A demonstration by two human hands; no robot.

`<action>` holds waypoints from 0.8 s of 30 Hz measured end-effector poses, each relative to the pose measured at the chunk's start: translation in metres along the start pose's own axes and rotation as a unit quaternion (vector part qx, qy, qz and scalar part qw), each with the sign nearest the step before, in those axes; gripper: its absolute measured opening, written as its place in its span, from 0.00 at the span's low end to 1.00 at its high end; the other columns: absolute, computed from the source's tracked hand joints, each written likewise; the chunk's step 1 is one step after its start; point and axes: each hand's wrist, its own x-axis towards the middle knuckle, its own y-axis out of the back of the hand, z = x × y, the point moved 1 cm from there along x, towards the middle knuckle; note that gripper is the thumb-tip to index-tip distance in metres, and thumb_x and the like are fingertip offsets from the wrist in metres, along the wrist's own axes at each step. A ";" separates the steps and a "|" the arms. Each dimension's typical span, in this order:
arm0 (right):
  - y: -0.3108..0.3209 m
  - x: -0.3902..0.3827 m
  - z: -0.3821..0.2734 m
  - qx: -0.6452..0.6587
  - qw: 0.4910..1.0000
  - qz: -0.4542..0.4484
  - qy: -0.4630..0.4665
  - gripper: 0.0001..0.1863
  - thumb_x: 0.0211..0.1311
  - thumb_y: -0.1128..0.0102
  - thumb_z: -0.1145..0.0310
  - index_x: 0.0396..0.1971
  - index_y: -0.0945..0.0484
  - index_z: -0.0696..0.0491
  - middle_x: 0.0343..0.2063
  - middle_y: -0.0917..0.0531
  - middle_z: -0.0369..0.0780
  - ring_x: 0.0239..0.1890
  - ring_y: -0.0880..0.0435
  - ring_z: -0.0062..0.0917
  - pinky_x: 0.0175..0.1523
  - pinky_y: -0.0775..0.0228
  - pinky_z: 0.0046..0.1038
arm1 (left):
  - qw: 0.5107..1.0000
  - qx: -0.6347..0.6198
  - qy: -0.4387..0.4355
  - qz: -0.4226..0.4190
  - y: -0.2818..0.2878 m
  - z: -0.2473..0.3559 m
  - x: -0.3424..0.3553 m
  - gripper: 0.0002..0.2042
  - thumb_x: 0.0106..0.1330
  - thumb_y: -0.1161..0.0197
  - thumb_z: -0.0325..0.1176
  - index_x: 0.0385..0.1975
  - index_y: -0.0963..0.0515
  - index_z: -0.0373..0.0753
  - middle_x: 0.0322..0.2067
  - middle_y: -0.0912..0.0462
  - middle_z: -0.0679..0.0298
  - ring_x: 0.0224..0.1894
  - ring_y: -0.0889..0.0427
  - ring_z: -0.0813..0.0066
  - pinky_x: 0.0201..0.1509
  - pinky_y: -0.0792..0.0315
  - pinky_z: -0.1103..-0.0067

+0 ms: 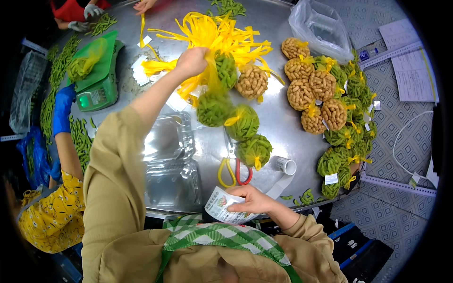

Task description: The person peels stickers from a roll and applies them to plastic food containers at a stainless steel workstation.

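My left hand (192,61) is closed on the yellow neck of a net bag of green pods (212,108); the bag is smeared by motion. Labels on a strip (226,207) are gripped in my right hand (252,199) at the table's near edge. A white label roll (285,165) lies beside that hand, its strip trailing toward it. Scissors (231,172) with one yellow and one red handle rest just beyond. Two tied bags of green pods (243,122) (255,150) sit between the hands. A net bag of peanuts (251,81) stands right of my left hand.
A heap of yellow net sleeves (217,33) covers the far middle. Filled peanut bags (322,86) and pod bags (332,165) crowd the right edge. Clear plastic trays (172,181) lie near left. A green scale (96,80) stands beyond, with co-workers' gloved hands (64,106) (79,26) around.
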 end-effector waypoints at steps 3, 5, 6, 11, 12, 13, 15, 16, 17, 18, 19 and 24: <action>0.003 0.004 0.000 0.002 1.000 0.002 0.004 0.14 0.58 0.38 0.69 0.41 0.24 0.61 0.37 0.22 0.38 0.42 0.24 0.21 0.47 0.34 0.24 | 0.958 -0.280 -0.057 0.034 0.019 0.014 -0.001 0.12 0.63 0.49 0.31 0.43 0.24 0.35 0.41 0.19 0.59 0.44 0.20 0.59 0.51 0.29 0.70; 0.002 0.004 -0.002 0.001 1.000 0.005 0.001 0.14 0.58 0.38 0.69 0.41 0.24 0.61 0.37 0.22 0.38 0.42 0.24 0.21 0.47 0.34 0.24 | 0.858 -0.510 0.040 0.037 0.046 0.028 -0.002 0.10 0.62 0.48 0.32 0.36 0.24 0.32 0.33 0.20 0.61 0.34 0.20 0.67 0.43 0.27 0.74; 0.002 0.005 -0.002 0.001 1.000 0.004 0.000 0.14 0.58 0.38 0.69 0.41 0.24 0.61 0.37 0.22 0.38 0.42 0.24 0.21 0.47 0.34 0.24 | 0.804 -0.591 0.042 0.050 0.066 0.030 -0.001 0.11 0.62 0.47 0.33 0.35 0.24 0.32 0.32 0.20 0.61 0.33 0.21 0.69 0.41 0.28 0.76; 0.002 0.007 -0.004 0.003 1.000 0.017 0.010 0.14 0.57 0.37 0.70 0.41 0.23 0.61 0.38 0.21 0.39 0.43 0.24 0.21 0.48 0.33 0.24 | 0.721 -0.685 -0.082 0.066 0.156 0.003 0.058 0.35 0.52 0.32 0.47 0.56 0.33 0.30 0.28 0.19 0.53 0.25 0.21 0.66 0.30 0.26 0.74; 0.000 0.006 -0.007 -0.003 1.000 0.005 0.005 0.14 0.57 0.37 0.70 0.40 0.23 0.61 0.38 0.21 0.39 0.43 0.24 0.21 0.47 0.33 0.24 | 0.747 -0.653 -0.077 0.102 0.174 -0.019 0.055 0.33 0.53 0.34 0.45 0.55 0.33 0.31 0.30 0.19 0.54 0.28 0.21 0.65 0.33 0.26 0.74; 0.000 0.005 -0.008 -0.006 1.000 0.011 0.004 0.14 0.56 0.37 0.71 0.40 0.23 0.61 0.38 0.21 0.39 0.42 0.24 0.21 0.47 0.33 0.24 | 0.785 -0.602 -0.060 0.133 0.174 -0.041 0.064 0.30 0.54 0.36 0.43 0.55 0.32 0.32 0.32 0.19 0.54 0.30 0.21 0.65 0.36 0.27 0.74; 0.003 0.005 -0.008 -0.010 1.000 0.026 0.010 0.13 0.56 0.37 0.71 0.40 0.23 0.61 0.38 0.21 0.39 0.42 0.23 0.21 0.46 0.33 0.24 | 0.895 -0.407 -0.004 0.183 0.166 -0.087 0.084 0.26 0.56 0.39 0.39 0.54 0.31 0.34 0.36 0.19 0.55 0.35 0.21 0.64 0.41 0.28 0.74; 0.003 0.004 -0.009 -0.019 0.999 0.035 0.012 0.13 0.56 0.36 0.70 0.39 0.23 0.61 0.36 0.21 0.38 0.40 0.23 0.20 0.45 0.33 0.24 | 0.950 -0.245 0.036 0.193 0.159 -0.117 0.092 0.23 0.57 0.41 0.37 0.53 0.30 0.35 0.38 0.19 0.56 0.38 0.21 0.64 0.43 0.28 0.74; 0.004 0.005 -0.012 -0.017 0.999 0.037 0.000 0.13 0.56 0.36 0.70 0.39 0.23 0.61 0.36 0.21 0.38 0.40 0.23 0.19 0.45 0.33 0.23 | 0.974 -0.109 0.069 0.186 0.150 -0.143 0.093 0.21 0.59 0.43 0.35 0.53 0.29 0.35 0.39 0.20 0.56 0.40 0.21 0.64 0.46 0.29 0.74; 0.005 0.005 -0.013 -0.015 0.999 0.037 -0.012 0.13 0.56 0.36 0.70 0.39 0.23 0.61 0.35 0.21 0.37 0.39 0.24 0.19 0.45 0.32 0.23 | 0.979 -0.018 0.090 0.180 0.139 -0.170 0.092 0.19 0.60 0.45 0.33 0.52 0.28 0.36 0.41 0.20 0.57 0.43 0.21 0.63 0.48 0.29 0.73; 0.004 0.000 -0.013 -0.010 0.998 0.055 -0.025 0.13 0.56 0.36 0.70 0.39 0.23 0.61 0.34 0.21 0.36 0.39 0.24 0.18 0.44 0.32 0.22 | 0.981 0.056 0.087 0.163 0.115 -0.178 0.102 0.18 0.61 0.47 0.31 0.51 0.28 0.37 0.43 0.20 0.58 0.46 0.21 0.63 0.51 0.29 0.73; 0.003 -0.007 -0.022 -0.056 0.985 0.158 -0.049 0.10 0.56 0.37 0.71 0.36 0.22 0.60 0.27 0.21 0.33 0.32 0.25 0.14 0.38 0.32 0.19 | 0.948 0.212 0.046 0.233 0.073 -0.156 0.041 0.20 0.59 0.43 0.33 0.52 0.27 0.38 0.46 0.21 0.56 0.48 0.22 0.65 0.54 0.31 0.75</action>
